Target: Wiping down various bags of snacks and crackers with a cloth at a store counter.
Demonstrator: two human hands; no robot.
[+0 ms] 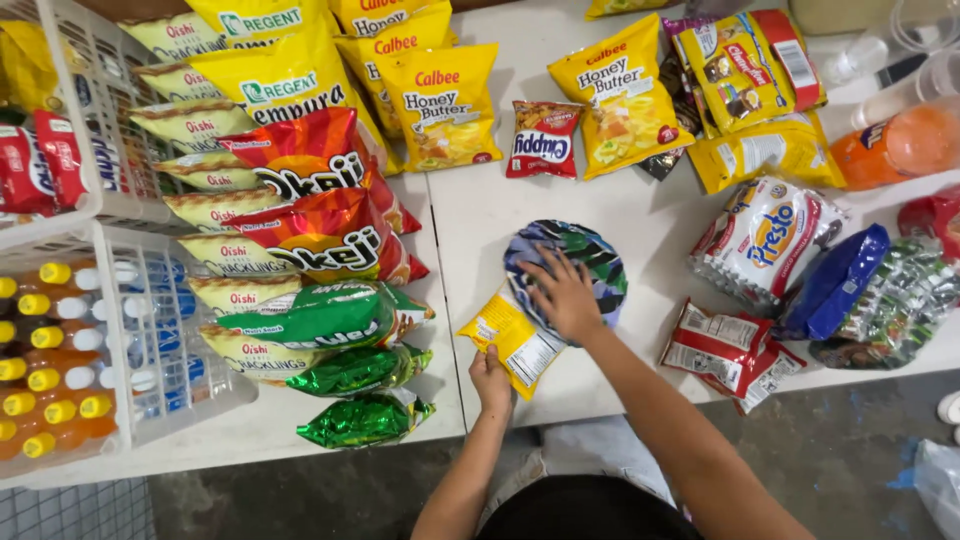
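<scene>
The left hand [490,377] pinches the near corner of a small yellow snack packet [512,338] lying on the white table [480,215]. The right hand [566,295] lies flat, fingers spread, on a blue-patterned bag [590,255] just beyond the packet, overlapping it.

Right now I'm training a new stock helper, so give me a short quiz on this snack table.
1. True or false: the left hand grips the yellow packet at its lower edge.
2. What does the right hand rest on?
A. a red bag
B. the dark round pack
C. a bottle
3. Fill in: the yellow-capped bottles stand in a white ____ at the left.

Key: 1 true; 2 B; 3 basket.
</scene>
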